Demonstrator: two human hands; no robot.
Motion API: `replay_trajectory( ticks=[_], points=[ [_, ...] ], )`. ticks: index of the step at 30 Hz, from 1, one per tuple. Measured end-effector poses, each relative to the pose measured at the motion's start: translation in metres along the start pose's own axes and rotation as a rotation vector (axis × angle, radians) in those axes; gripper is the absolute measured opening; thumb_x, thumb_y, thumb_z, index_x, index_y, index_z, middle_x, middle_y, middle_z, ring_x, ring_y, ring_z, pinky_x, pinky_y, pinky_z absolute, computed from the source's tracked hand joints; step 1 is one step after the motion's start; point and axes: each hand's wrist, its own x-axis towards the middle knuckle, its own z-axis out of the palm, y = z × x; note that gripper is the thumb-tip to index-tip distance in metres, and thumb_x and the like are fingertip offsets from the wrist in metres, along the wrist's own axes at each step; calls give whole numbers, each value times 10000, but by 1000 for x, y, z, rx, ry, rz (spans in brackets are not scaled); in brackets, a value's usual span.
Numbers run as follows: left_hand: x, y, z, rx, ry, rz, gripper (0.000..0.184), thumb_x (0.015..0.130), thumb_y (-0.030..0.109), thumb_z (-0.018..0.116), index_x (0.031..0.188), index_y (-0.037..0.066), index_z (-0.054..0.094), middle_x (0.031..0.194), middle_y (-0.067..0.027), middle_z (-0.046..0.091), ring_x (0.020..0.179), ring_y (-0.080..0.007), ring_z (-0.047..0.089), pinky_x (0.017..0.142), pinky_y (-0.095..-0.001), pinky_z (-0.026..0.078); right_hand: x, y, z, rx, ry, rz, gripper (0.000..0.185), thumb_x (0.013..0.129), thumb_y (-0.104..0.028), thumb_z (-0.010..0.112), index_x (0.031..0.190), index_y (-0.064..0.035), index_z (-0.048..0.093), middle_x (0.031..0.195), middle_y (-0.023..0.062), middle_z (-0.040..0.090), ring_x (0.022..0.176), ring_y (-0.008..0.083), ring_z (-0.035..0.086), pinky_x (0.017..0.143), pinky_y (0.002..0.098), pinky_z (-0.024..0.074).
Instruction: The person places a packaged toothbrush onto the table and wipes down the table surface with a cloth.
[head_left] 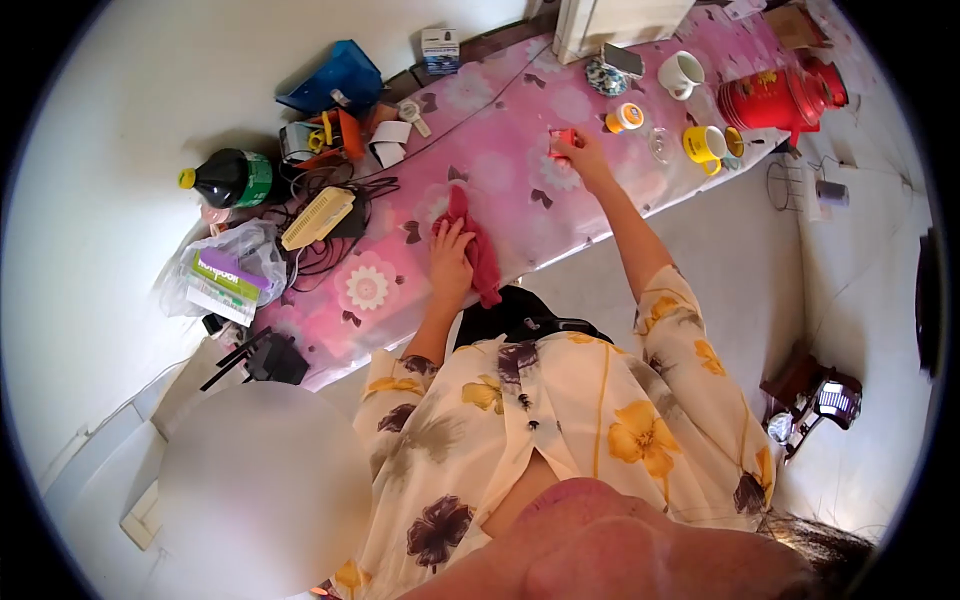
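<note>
My left hand (452, 258) is on a crumpled red cloth (482, 262) at the near edge of the table, its fingers bent over the fabric. Farther to the right, my right hand (585, 160) is closed around a small red and white object (562, 140), perhaps a little box; my fingers hide part of it. Close by on the right stand a small white jar with an orange lid (626, 117) and a clear glass (660, 146). Both hands are over a table covered with a pink flowered tablecloth (366, 287).
Along the wall stand a dark bottle with a green label (228, 180), a blue dustpan-like item (335, 78), a plastic bag (228, 265), cables and a cream device (318, 218). Rightward are a white mug (681, 75), a yellow mug (703, 146) and a red thermos (765, 100).
</note>
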Motion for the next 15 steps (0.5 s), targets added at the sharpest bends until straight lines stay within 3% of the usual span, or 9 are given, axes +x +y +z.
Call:
replay_trajectory(
  ticks=[1, 7, 10, 14, 15],
  points=[
    [0, 1, -1, 3, -10, -12, 390, 792, -81, 496, 1112, 82, 646, 1388, -113, 536, 1352, -391, 412, 1119, -501, 319, -20, -37, 13, 189, -69, 149, 379, 909, -325, 712, 1155, -52, 621, 987, 36, 659, 802, 111, 651, 640, 207, 518],
    [7, 1, -8, -194, 42, -91, 415, 813, -95, 476, 1151, 84, 637, 1408, -115, 520, 1374, -389, 387, 1141, -483, 303, -51, -56, 66, 483, -283, 229, 352, 984, -236, 609, 1274, -44, 557, 1065, 61, 658, 883, 139, 650, 739, 250, 539],
    [19, -6, -6, -187, 192, -94, 401, 824, -44, 500, 1178, 96, 629, 1386, -111, 538, 1369, -352, 407, 1138, -512, 284, -58, -57, 82, 457, -343, 235, 382, 997, -216, 582, 1327, -38, 510, 1086, 63, 654, 915, 145, 644, 763, 260, 535],
    [30, -11, -18, 89, 145, -97, 400, 837, -12, 515, 1212, 91, 609, 1391, -111, 535, 1373, -372, 397, 1139, -479, 295, -65, -54, 101, 450, -356, 190, 360, 991, -232, 595, 1275, -13, 560, 1075, 53, 652, 923, 136, 641, 768, 249, 523],
    [30, -12, -24, 85, 159, -101, 379, 856, 27, 545, 1227, 83, 596, 1360, -127, 548, 1339, -375, 421, 1124, -472, 312, -63, -49, 108, 299, -338, 185, 332, 990, -246, 597, 1227, -14, 596, 1021, 39, 654, 872, 119, 630, 732, 242, 513]
  ],
)
